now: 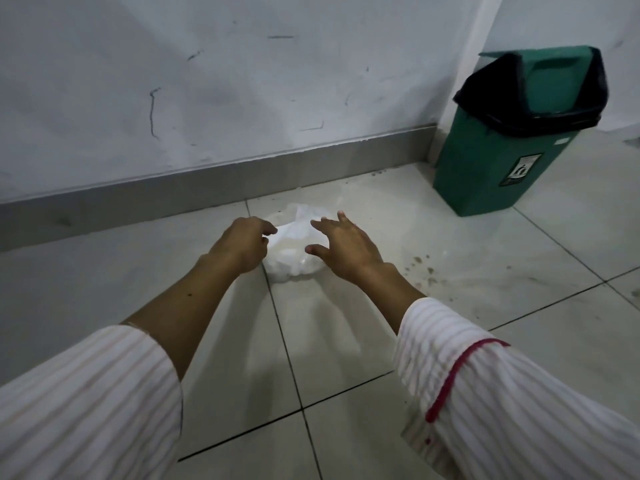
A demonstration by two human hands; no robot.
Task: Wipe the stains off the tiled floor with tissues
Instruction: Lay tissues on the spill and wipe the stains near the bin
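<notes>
**Two hands over one heap of tissues**

My left hand [242, 242] hangs with its fingers loosely curled and holds nothing; its fingertips sit right at the left edge of the tissues [294, 251]. My right hand [341, 242] is spread wide, fingers straight, above the heap's right side, and I cannot tell whether it touches the paper. The tissues form one crumpled white mound on the tiled floor [346, 341], directly between my two hands and across a grout line. I cannot count the separate sheets in it. To the right of my right hand lies one cluster of brown stains [424, 268], near the heap but apart from it. Beyond that hand, further right, stands one green bin [498, 168] with a black liner, against the wall [242, 81]. Both my sleeves are striped.
</notes>
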